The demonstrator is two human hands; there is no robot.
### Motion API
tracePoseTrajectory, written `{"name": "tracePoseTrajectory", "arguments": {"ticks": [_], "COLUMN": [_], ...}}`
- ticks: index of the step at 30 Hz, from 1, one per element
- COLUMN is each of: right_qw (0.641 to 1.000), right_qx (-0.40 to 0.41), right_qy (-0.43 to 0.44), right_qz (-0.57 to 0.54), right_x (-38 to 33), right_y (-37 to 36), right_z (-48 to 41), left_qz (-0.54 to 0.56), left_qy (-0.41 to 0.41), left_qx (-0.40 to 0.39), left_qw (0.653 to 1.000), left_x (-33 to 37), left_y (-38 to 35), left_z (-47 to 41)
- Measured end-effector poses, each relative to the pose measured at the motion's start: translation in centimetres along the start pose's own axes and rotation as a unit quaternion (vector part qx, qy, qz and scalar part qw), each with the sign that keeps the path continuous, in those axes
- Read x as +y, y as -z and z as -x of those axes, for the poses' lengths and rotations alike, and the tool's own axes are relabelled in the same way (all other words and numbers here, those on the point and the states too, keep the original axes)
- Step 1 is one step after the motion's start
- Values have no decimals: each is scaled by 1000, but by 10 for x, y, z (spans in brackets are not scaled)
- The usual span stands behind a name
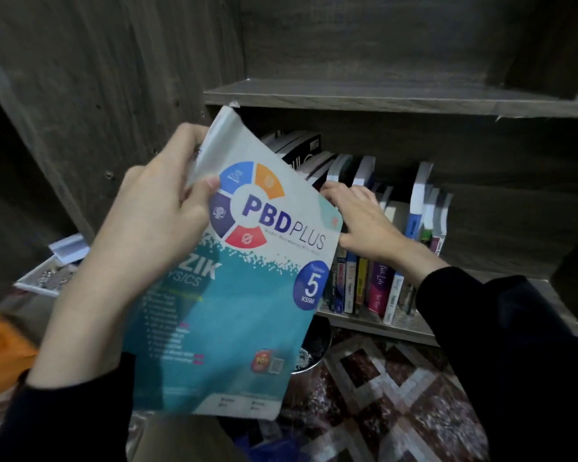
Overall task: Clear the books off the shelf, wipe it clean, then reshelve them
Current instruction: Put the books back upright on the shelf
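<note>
My left hand (147,221) grips a teal and white "PBD Plus" physics workbook (247,261) by its upper left edge, thumb on the front cover, holding it tilted in front of the shelf. My right hand (364,221) reaches to the row of upright books (381,288) on the lower shelf board (397,323). Its fingers lie over the book tops and its thumb is against the spines, pinching a book there. The workbook hides its fingertips in part. More books lean at the left end of the row (301,151) and at the right end (424,208).
The upper shelf board (381,98) above the row is bare. A patterned rug (397,395) covers the floor below. A white tray of small items (47,275) and an orange object (0,355) lie at the left. A dark round container (314,348) sits under the workbook.
</note>
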State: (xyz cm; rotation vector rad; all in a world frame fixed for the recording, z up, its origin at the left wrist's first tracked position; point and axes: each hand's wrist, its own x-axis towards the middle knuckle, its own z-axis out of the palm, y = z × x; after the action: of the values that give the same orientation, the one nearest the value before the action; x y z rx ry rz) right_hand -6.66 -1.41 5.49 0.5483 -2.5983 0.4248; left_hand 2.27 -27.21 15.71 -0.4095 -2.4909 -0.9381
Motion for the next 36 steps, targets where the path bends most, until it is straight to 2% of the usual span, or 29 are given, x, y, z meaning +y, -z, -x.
{"name": "tracePoseTrajectory", "arguments": {"ticks": [5, 13, 23, 26, 30, 33, 36], "right_qw": [1000, 1000, 1000, 1000, 1000, 999, 994], "right_qx": [4, -3, -2, 7, -9, -52, -104], "right_qy": [6, 0, -11, -16, -18, -6, -25], "right_qz": [16, 24, 21, 13, -13, 4, -32], "right_x": [-1, -1, -3, -3, -4, -3, -4], "right_y": [-1, -3, -3, -3, -3, 0, 7], "right_z": [1, -1, 0, -1, -5, -8, -10], "left_qz": [-48, -46, -69, -83, -92, -85, -84], "left_qy": [42, 87, 102, 82, 7, -25, -32], "left_qx": [6, 47, 67, 54, -22, -63, -72], "left_qw": [998, 994, 990, 992, 995, 994, 993], "left_x": [-9, -5, 2, -1, -4, -4, -7], "left_y": [-14, -14, -13, -11, -7, -13, -17], "left_z": [2, 7, 2, 1, -2, -4, -13]}}
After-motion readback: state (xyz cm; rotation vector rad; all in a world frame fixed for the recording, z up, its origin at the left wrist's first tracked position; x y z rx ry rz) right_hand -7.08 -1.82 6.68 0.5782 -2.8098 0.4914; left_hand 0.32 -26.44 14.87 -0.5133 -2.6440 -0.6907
